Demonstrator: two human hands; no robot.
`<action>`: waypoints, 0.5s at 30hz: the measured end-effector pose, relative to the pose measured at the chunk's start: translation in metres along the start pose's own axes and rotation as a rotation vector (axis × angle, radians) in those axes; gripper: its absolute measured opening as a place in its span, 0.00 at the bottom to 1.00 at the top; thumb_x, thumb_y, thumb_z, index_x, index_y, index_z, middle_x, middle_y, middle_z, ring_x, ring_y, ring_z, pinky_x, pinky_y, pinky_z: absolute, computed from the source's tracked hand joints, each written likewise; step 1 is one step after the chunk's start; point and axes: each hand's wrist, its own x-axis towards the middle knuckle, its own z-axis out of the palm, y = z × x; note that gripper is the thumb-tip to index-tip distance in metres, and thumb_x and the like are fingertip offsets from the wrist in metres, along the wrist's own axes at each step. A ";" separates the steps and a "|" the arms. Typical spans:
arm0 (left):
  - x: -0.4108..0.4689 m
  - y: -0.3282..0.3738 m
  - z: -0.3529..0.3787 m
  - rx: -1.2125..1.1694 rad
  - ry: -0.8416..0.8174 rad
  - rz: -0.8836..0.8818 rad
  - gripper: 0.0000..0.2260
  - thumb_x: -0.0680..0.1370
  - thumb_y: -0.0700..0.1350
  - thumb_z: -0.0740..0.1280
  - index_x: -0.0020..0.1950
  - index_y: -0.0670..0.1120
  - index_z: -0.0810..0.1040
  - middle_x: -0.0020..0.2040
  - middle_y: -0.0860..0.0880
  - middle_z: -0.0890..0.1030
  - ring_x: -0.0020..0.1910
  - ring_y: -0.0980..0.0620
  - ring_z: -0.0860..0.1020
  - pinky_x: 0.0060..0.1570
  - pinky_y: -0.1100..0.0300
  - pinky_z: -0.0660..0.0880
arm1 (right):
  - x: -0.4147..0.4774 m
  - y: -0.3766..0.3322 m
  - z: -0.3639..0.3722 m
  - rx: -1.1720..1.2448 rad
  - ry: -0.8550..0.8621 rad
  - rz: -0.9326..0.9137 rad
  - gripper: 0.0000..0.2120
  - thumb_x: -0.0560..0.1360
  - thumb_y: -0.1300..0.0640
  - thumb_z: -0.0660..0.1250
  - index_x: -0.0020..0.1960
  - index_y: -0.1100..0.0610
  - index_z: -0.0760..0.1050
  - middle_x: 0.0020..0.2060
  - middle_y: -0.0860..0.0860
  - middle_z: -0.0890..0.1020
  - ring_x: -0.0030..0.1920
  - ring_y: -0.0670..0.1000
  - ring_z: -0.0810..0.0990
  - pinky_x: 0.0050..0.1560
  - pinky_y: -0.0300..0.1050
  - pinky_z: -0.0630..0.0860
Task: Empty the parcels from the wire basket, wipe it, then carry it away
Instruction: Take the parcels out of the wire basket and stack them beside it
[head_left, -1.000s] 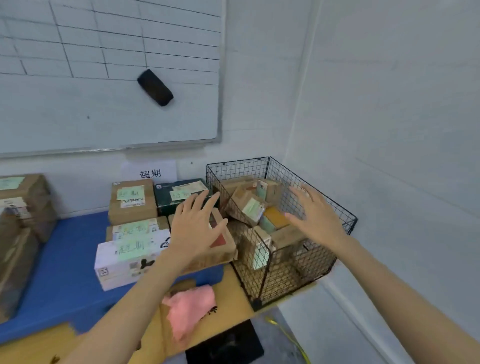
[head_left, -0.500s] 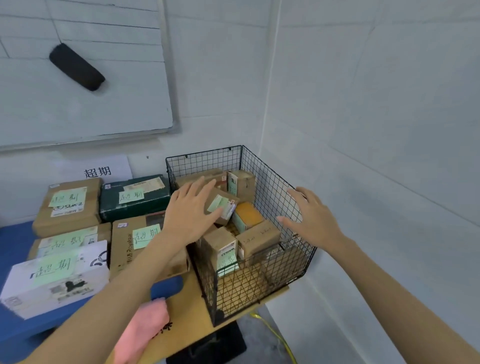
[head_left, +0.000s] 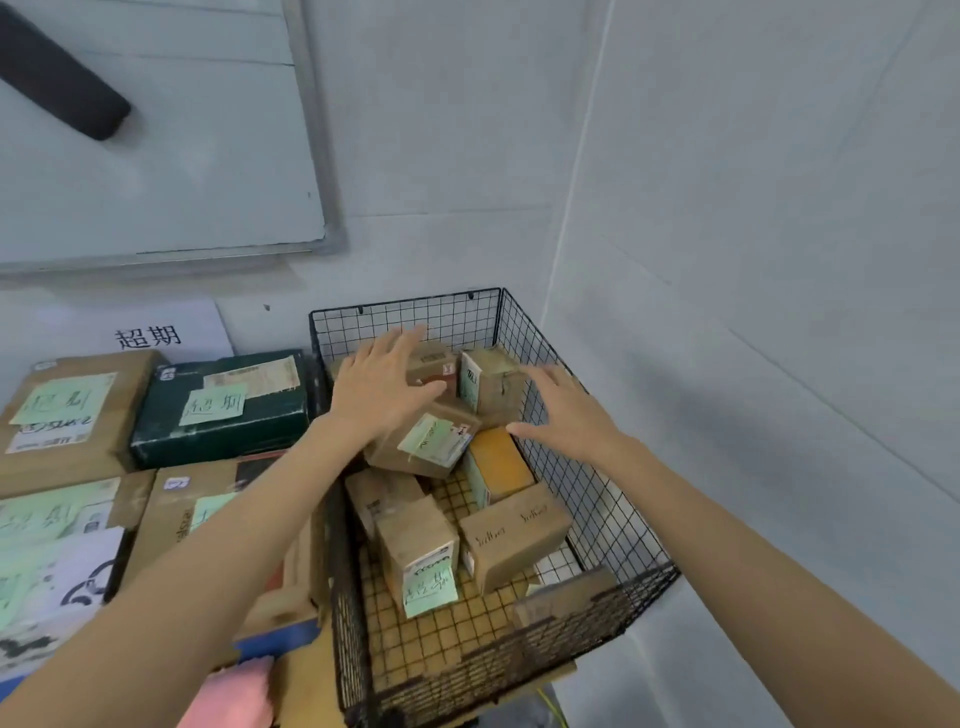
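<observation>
A person's left hand and right hand are hovering, fingers spread and holding nothing, over the black wire-mesh basket. Brown cardboard parcels are lying piled just beneath both palms; the small upright cardboard box between the hands is probably best clasped from both sides and lifted straight.

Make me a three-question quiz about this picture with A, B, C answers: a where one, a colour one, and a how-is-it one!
1. Where is the dark green parcel relative to the wire basket? A) inside B) beside it, outside C) underneath
2. What colour is the cloth at the bottom? A) pink B) blue C) black
3. The basket is: A) empty B) holding parcels C) upside down
Answers: B, it lies left of the basket; A, it looks pink; B, several parcels lie inside.
</observation>
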 end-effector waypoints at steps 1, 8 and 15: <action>0.007 0.000 0.004 -0.017 -0.021 -0.013 0.35 0.77 0.63 0.64 0.79 0.55 0.55 0.79 0.46 0.61 0.76 0.41 0.61 0.72 0.41 0.59 | 0.011 0.001 0.006 0.022 -0.030 0.001 0.41 0.74 0.42 0.71 0.79 0.49 0.54 0.77 0.54 0.58 0.75 0.57 0.62 0.71 0.61 0.66; 0.036 -0.007 0.044 -0.056 -0.152 -0.149 0.38 0.74 0.63 0.68 0.79 0.56 0.54 0.77 0.45 0.62 0.74 0.38 0.62 0.69 0.40 0.63 | 0.065 0.011 0.048 0.251 -0.165 0.082 0.45 0.73 0.46 0.73 0.80 0.49 0.49 0.77 0.58 0.60 0.74 0.61 0.64 0.70 0.64 0.66; 0.039 -0.019 0.091 -0.123 -0.242 -0.370 0.43 0.71 0.61 0.72 0.79 0.55 0.53 0.77 0.44 0.59 0.74 0.37 0.60 0.68 0.40 0.66 | 0.109 0.023 0.094 0.346 -0.242 0.172 0.45 0.73 0.48 0.75 0.79 0.54 0.52 0.75 0.58 0.63 0.73 0.60 0.66 0.72 0.58 0.66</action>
